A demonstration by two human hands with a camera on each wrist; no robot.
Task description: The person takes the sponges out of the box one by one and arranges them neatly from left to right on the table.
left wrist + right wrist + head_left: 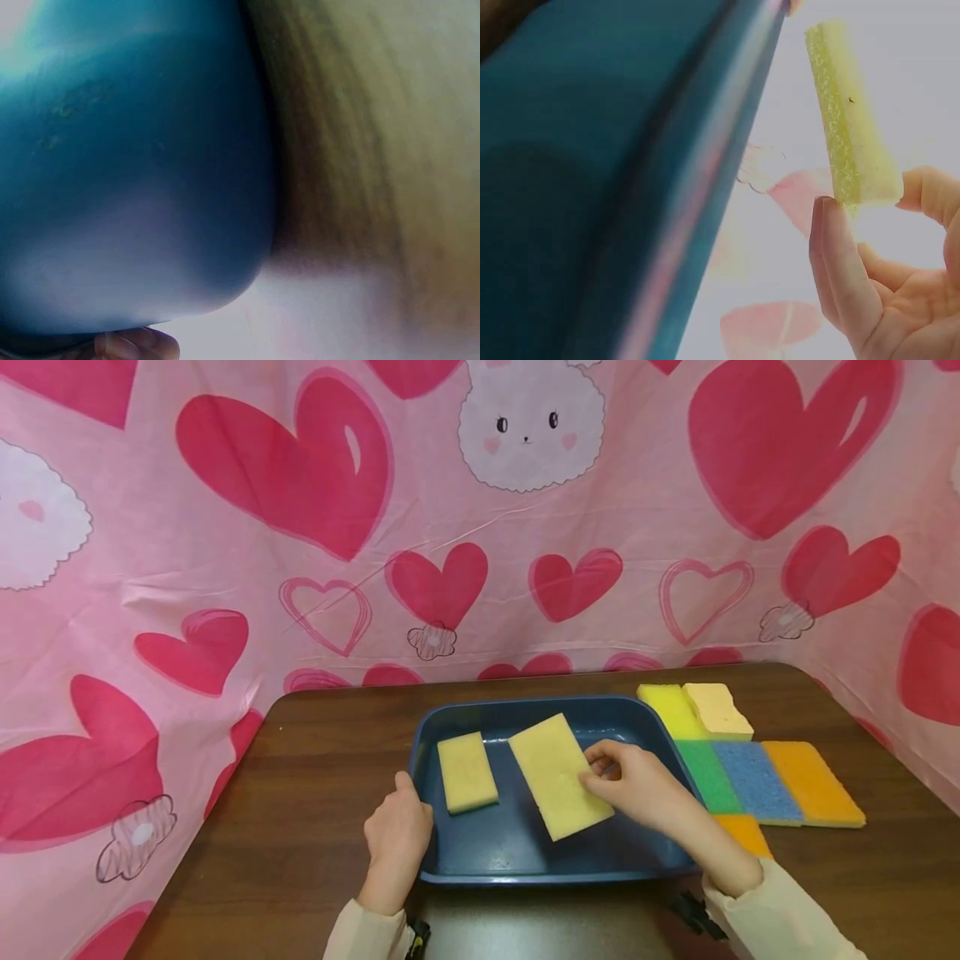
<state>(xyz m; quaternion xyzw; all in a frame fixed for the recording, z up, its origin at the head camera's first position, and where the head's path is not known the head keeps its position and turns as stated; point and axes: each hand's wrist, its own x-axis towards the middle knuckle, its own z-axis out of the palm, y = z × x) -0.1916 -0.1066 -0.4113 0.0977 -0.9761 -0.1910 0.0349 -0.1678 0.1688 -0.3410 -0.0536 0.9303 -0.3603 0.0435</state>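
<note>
A dark blue rectangular tray (491,850) sits before me, its near side toward my sleeves. My left hand (397,839) grips the tray's left rim; in the left wrist view its fingers (142,345) curl at the tray edge. My right hand (648,785) pinches a pale yellow sponge (561,777) by its right edge, above the tray. The right wrist view shows that sponge (859,112) edge-on, with a rougher yellow-green layer, between thumb and fingertips. Another yellow sponge (467,772) lies inside the tray at the left.
Right of the tray, on the brown wooden table (300,802), lie a green sponge (708,777), a blue one (757,781) and an orange one (813,781). Behind them are two yellow sponges (720,708). Another orange sponge (742,833) is partly hidden by my right arm. A heart-patterned cloth (517,518) hangs behind.
</note>
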